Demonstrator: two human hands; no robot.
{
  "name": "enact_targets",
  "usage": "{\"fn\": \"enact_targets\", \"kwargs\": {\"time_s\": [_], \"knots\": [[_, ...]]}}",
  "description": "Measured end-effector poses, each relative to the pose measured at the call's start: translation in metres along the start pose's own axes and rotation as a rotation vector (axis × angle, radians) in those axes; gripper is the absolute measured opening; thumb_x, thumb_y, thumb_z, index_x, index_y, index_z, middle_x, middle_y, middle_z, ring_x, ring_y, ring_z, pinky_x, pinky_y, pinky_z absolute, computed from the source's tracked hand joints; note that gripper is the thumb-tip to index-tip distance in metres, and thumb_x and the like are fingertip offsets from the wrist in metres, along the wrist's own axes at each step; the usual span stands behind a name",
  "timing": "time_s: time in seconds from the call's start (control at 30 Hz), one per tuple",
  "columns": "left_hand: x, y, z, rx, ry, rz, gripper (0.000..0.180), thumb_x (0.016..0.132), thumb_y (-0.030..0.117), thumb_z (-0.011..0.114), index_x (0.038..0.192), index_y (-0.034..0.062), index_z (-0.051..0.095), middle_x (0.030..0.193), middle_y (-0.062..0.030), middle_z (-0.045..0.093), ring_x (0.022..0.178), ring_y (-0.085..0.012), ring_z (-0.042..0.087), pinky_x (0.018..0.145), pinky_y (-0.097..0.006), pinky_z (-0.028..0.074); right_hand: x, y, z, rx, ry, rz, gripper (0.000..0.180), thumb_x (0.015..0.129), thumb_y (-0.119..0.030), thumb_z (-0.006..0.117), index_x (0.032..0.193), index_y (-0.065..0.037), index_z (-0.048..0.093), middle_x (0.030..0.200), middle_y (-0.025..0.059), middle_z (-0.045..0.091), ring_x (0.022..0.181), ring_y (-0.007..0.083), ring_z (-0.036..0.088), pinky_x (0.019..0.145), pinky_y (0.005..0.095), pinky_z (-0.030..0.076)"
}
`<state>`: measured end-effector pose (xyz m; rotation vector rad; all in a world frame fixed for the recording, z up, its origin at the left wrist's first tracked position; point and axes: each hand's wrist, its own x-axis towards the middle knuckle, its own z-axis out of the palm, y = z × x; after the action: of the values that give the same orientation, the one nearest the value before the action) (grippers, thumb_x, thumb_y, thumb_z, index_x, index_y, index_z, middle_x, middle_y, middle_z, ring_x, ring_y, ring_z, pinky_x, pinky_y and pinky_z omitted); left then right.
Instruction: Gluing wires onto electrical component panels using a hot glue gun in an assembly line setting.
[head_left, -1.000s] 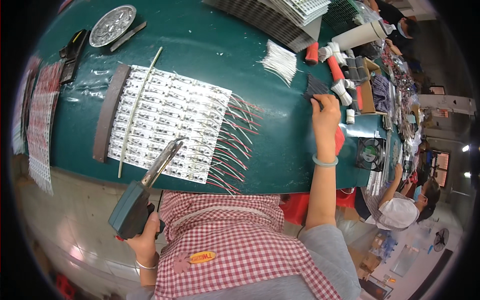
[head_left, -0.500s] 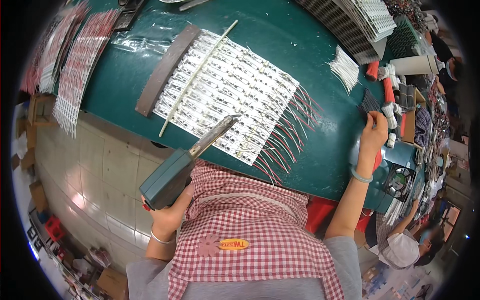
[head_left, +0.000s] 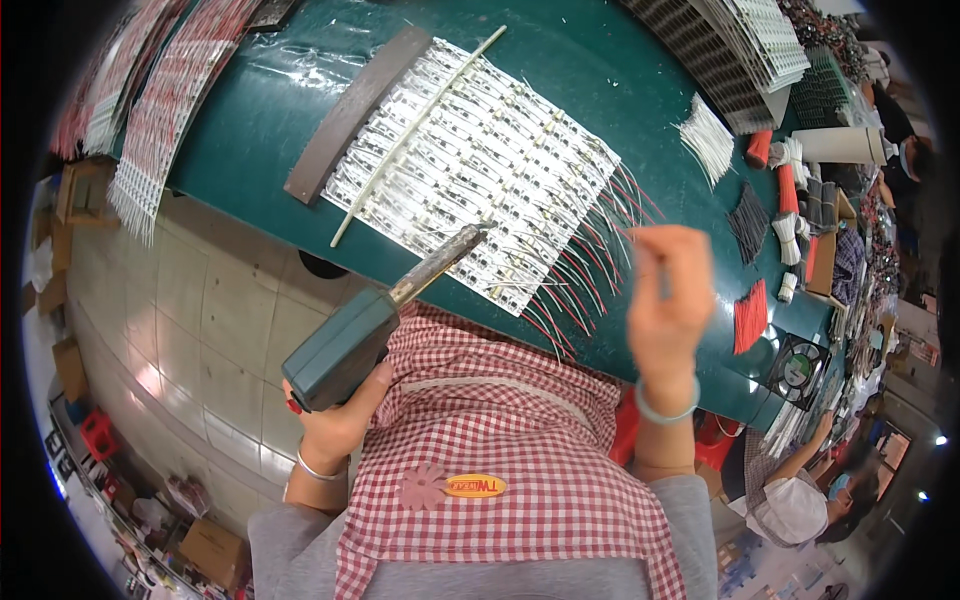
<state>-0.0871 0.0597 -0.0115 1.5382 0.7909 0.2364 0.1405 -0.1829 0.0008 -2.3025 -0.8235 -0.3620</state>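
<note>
My left hand (head_left: 338,428) is wrapped round the handle of a dark green soldering gun (head_left: 342,345). The gun's metal tip reaches over the near edge of a white sheet of small circuit boards (head_left: 470,165). Red and white wires (head_left: 590,265) fan out from the sheet's right end. A brown bar (head_left: 355,118) lies along its left end, and a thin pale rod (head_left: 420,135) crosses it. My right hand (head_left: 672,290) is in the air just right of those wires, blurred, its thumb and fingertips drawn together. Anything between those fingertips is too smeared to make out.
Right of the sheet lie piles of white wires (head_left: 706,142), black wires (head_left: 748,222) and red wires (head_left: 750,316). A small fan (head_left: 800,366) stands at the right edge. Stacked boards (head_left: 715,55) are at the far right, wired strips (head_left: 185,110) at the left.
My right hand has left the black wire pile and moved left toward the sheet's wired end. My left hand keeps the soldering gun at the sheet. The whole view has shifted slightly.
</note>
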Motion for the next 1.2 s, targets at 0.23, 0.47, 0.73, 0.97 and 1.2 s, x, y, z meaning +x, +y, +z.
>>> {"fn": "enact_targets", "kwargs": {"time_s": [0.23, 0.47, 0.73, 0.97, 1.2], "knots": [[-0.006, 0.003, -0.005, 0.063, -0.028, 0.007, 0.030, 0.078, 0.002, 0.082, 0.106, -0.0048, 0.074, 0.094, -0.0108, 0.075, 0.079, -0.0165, 0.070, 0.072, -0.029, 0.055, -0.025, -0.043, 0.050, 0.210, -0.172, -0.098, 0.027, 0.078, 0.010, 0.073, 0.103, 0.003, 0.070, 0.091, 0.0123, 0.060, 0.081, 0.0285, 0.059, 0.068, 0.0381, 0.050], [-0.002, 0.007, -0.006, 0.190, -0.123, 0.171, 0.029, 0.076, 0.000, 0.078, 0.104, -0.0054, 0.073, 0.092, -0.0118, 0.072, 0.075, -0.0179, 0.068, 0.068, -0.028, 0.053, -0.032, -0.043, 0.056, 0.195, -0.211, -0.102, 0.028, 0.076, 0.010, 0.073, 0.103, 0.003, 0.070, 0.091, 0.0127, 0.060, 0.082, 0.0293, 0.060, 0.069, 0.0383, 0.052], [0.001, 0.009, -0.003, 0.262, -0.152, 0.280, 0.025, 0.074, -0.004, 0.076, 0.098, -0.0051, 0.071, 0.088, -0.0113, 0.070, 0.071, -0.0185, 0.067, 0.066, -0.028, 0.053, -0.032, -0.042, 0.056, 0.167, -0.242, -0.109, 0.034, 0.071, 0.013, 0.069, 0.104, 0.003, 0.069, 0.095, 0.0144, 0.059, 0.086, 0.0309, 0.060, 0.072, 0.0397, 0.053], [0.004, 0.012, -0.002, 0.306, -0.183, 0.291, 0.022, 0.073, -0.004, 0.076, 0.094, -0.0049, 0.070, 0.083, -0.0110, 0.068, 0.067, -0.0194, 0.065, 0.063, -0.029, 0.051, -0.033, -0.044, 0.057, 0.147, -0.251, -0.102, 0.035, 0.071, 0.014, 0.068, 0.105, 0.004, 0.069, 0.095, 0.0145, 0.058, 0.086, 0.0309, 0.059, 0.073, 0.0394, 0.052], [0.003, 0.005, -0.008, 0.357, -0.225, 0.378, 0.024, 0.076, 0.000, 0.076, 0.099, -0.0049, 0.071, 0.089, -0.0113, 0.068, 0.072, -0.0197, 0.066, 0.065, -0.029, 0.052, -0.033, -0.046, 0.056, 0.117, -0.270, -0.104, 0.035, 0.071, 0.015, 0.066, 0.105, 0.005, 0.069, 0.096, 0.0146, 0.058, 0.087, 0.0309, 0.059, 0.073, 0.0396, 0.052]]}}
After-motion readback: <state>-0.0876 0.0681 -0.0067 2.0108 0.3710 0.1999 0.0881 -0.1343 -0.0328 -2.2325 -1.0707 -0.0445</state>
